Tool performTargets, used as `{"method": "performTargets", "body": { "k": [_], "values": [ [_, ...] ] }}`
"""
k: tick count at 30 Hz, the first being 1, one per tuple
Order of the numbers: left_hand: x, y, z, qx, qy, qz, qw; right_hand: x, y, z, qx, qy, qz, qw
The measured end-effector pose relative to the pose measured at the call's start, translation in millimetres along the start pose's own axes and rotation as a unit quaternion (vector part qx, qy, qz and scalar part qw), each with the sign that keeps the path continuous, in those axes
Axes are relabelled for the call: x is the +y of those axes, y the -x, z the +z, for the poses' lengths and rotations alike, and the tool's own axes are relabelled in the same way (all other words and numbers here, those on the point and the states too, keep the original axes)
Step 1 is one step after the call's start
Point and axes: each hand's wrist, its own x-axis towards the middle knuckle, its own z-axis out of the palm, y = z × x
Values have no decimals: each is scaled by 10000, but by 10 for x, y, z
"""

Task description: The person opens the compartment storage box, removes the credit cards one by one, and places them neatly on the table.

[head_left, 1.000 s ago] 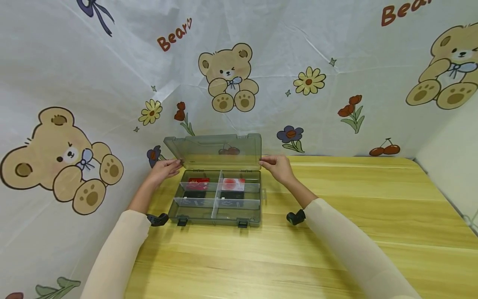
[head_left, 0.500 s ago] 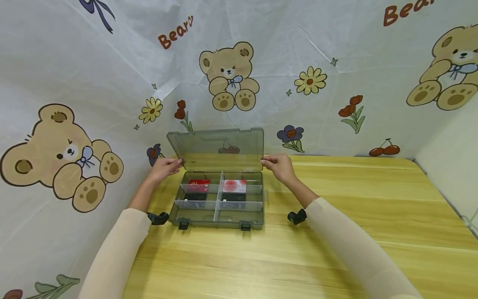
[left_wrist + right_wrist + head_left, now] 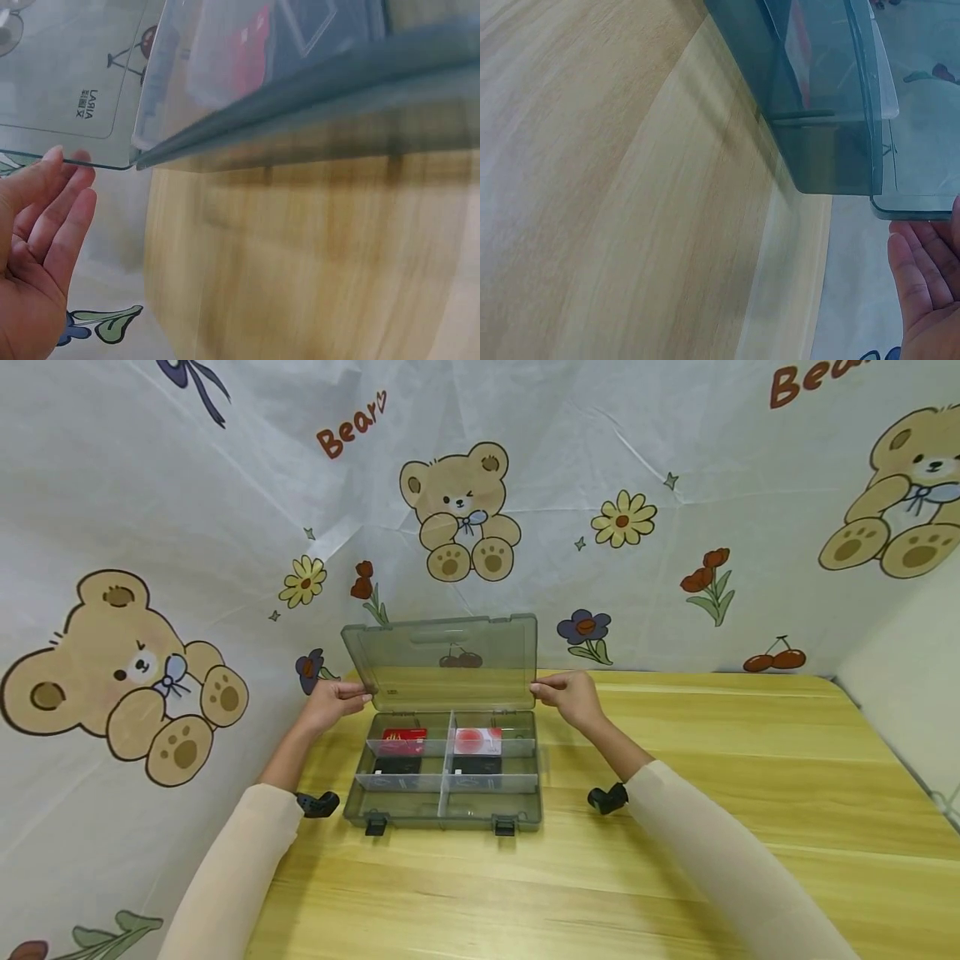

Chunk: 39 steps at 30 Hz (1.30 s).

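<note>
Tipped further upright, the lid (image 3: 427,685) leaves the divided box (image 3: 465,822) open on the worktop (image 3: 465,893), left hand (image 3: 326,705) and right hand (image 3: 574,698) pinching the lid's opposite side edges.

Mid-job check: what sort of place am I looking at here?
Probably an improvised indoor tabletop workspace, perhaps set up for recording. A bear-print backdrop rises behind a wood-grain table, and an open compartment box sits on it. The wider room is out of view.

A creased, bear-printed sheet (image 3: 558,468) is seen at twelve o'clock; a wood-grained tabletop (image 3: 525,881) is lit towards six.
</note>
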Motion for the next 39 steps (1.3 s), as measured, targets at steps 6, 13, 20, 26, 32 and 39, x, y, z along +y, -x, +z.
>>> {"method": "performTargets", "body": {
  "k": [6,13,20,26,32,39],
  "values": [
    [-49,7,23,142,78,-78,9998,-21,33,-23,-39,-184,191,9996],
    [-61,10,55,155,165,-53,9997,-25,59,-54,-87,-273,332,9990],
    [-64,1,58,121,103,-91,9998,0,82,-71,-141,-388,407,9983],
    [-95,-10,64,153,261,-164,9994,17,91,-80,-225,-512,497,9972],
    [-110,-18,88,171,394,-219,9988,24,99,-92,-268,-544,578,9965],
    [-169,-28,133,60,601,-243,9979,67,127,-115,-470,-736,720,9936]
  ]
}}
